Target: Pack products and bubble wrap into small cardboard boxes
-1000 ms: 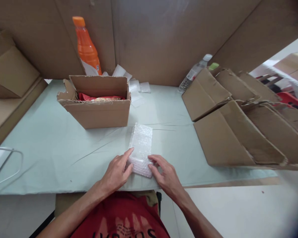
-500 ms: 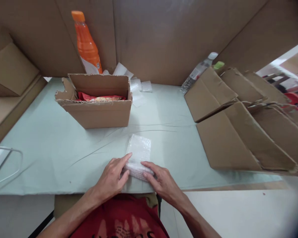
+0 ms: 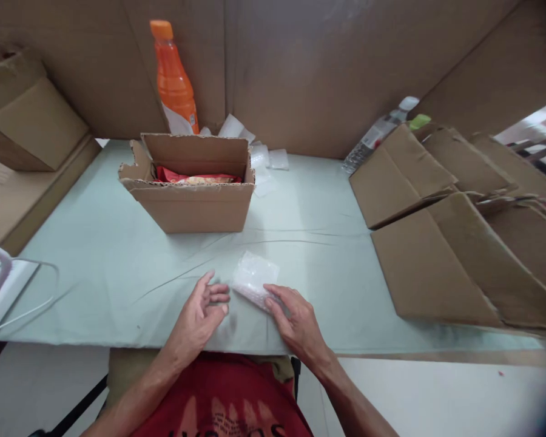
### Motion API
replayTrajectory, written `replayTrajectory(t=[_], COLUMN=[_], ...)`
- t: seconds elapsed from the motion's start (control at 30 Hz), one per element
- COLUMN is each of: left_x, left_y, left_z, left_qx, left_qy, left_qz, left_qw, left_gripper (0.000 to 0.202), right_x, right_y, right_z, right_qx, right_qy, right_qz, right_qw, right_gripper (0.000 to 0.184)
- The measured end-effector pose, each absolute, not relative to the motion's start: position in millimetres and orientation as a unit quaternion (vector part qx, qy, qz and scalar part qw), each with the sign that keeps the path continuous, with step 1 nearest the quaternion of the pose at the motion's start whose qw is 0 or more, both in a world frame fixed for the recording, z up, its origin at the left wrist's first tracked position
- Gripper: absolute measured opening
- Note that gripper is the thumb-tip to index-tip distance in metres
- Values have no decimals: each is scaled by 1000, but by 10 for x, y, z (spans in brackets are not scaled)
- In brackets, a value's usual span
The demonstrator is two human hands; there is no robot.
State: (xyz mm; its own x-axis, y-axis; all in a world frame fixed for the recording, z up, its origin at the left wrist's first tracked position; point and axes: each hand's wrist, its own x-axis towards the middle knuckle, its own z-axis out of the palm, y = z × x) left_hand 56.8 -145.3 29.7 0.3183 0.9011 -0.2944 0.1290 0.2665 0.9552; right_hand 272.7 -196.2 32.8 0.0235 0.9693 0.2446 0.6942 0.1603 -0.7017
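Observation:
A small piece of bubble wrap (image 3: 256, 273), folded over along its near side, lies on the pale green tablecloth in front of me. My right hand (image 3: 293, 315) pinches its right near corner between thumb and fingers. To the left, my left hand (image 3: 204, 312) is off the wrap, fingers apart and palm partly turned up, holding nothing. Beyond the hands stands an open cardboard box (image 3: 204, 209) with a red packet (image 3: 195, 177) inside.
An orange bottle (image 3: 175, 85) stands behind the box, near loose bubble wrap pieces (image 3: 261, 158). Several cardboard boxes (image 3: 437, 261) line the right side, with a transparent bottle (image 3: 377, 136) leaning behind them. More cardboard (image 3: 36, 121) is at the left, above a white object with a wire loop (image 3: 16, 291).
My left hand has let go of the bubble wrap and moved left, opening. The wrap now lies turned at an angle, still in my right hand. The view has shifted slightly left.

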Motion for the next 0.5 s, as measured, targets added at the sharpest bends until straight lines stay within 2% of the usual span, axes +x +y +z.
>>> replayTrajectory(t=[0.13,0.23,0.3,0.4,0.43,0.5], left_x=[652,718,734,730,722,698], left_y=[-1557,-1566,-1567,-1575,-1574,-1559], left_z=[298,344,376,392,389,375], left_qx=[393,346,337,346,359,398], left_qy=[451,459,447,425,429,448], left_qz=[327,336,355,364,357,344], left_qw=[732,746,749,753,748,723], left_gripper=[95,99,99,94,92,88], right_x=[2573,2597,2683,2769,2761,2690], right_y=[-2020,-2070,-2077,-2044,-2023,-1975], right_z=[409,420,412,394,383,347], right_qx=[-613,-622,-634,-601,-588,-582], right_qy=[-591,-604,-603,-589,-590,-596], right_qz=[359,303,251,328,360,394], right_qw=[382,396,414,429,420,389], right_gripper=[24,22,33,61,65,55])
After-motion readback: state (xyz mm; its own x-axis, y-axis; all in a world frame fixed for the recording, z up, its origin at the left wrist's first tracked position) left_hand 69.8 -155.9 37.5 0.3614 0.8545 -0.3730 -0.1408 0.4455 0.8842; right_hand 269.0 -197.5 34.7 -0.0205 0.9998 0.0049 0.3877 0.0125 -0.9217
